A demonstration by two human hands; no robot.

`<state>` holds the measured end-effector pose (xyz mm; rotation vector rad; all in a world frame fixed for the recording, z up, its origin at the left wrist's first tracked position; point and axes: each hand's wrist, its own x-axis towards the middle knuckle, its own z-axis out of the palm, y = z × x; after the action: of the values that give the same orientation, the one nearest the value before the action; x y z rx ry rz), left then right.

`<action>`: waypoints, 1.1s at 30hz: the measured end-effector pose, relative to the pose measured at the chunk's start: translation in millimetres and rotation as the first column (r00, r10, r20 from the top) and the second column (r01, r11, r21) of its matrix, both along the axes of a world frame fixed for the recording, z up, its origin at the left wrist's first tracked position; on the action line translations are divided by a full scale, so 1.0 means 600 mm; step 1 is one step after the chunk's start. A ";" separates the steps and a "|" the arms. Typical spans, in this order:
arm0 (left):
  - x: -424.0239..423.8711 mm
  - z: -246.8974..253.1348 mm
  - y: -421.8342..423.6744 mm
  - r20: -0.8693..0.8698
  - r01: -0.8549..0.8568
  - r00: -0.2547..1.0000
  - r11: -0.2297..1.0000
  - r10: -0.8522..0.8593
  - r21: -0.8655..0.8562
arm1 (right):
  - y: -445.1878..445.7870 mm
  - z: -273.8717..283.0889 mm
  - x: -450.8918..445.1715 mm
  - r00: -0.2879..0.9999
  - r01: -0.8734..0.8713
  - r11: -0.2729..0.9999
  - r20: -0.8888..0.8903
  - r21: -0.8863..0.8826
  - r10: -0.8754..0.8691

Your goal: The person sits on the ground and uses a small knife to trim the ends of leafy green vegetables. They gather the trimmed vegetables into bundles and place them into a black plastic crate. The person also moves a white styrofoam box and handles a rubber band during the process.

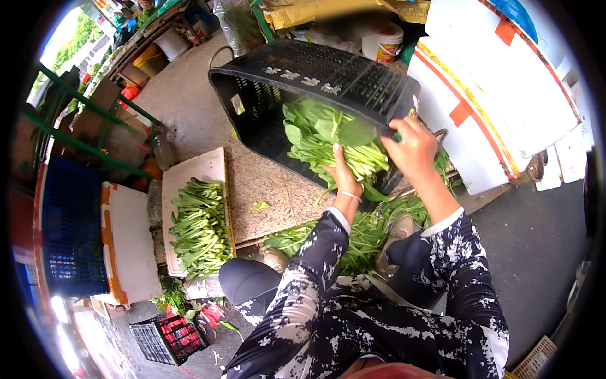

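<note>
A large black plastic crate (312, 80) lies tipped on its side, its mouth towards me. Leafy greens (326, 132) are piled in that mouth, their pale cut stems pointing right. My left hand (344, 177) holds the near side of the pile, thumb up along the stems, other fingers mostly hidden. Curled at the crate's right corner, by the stem ends, is my right hand (414, 147). A small green thing shows at its fingers; whether they grip it or the rim is unclear. Loose greens (364, 237) lie on the ground between my shoes.
Neatly laid greens fill much of a white foam tray (194, 166) on the left. White foam boxes (459, 118) with orange tape stand at the right. A blue crate (73, 227), another foam box (132, 241) and a small black basket (168, 336) are at lower left.
</note>
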<state>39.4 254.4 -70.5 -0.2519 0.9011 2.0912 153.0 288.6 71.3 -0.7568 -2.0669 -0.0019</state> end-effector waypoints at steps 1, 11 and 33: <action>-0.005 -0.011 0.015 -0.029 0.007 1.000 0.999 -0.006 0.043 | 0.017 -0.003 -0.004 0.999 0.030 0.999 -0.016 0.014 -0.030; 0.026 -0.014 0.144 0.098 0.039 0.995 0.996 -0.031 -0.077 | 0.159 -0.005 0.051 0.998 0.056 0.959 -0.006 0.279 -0.056; 0.040 -0.051 0.139 0.096 -0.031 0.994 0.982 0.049 -0.189 | 0.083 -0.043 -0.025 0.987 -0.090 0.988 0.142 0.129 0.071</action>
<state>63.5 337.7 -100.9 -0.4731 1.0404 2.0124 138.3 338.4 45.6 -0.6035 -2.2017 -0.1513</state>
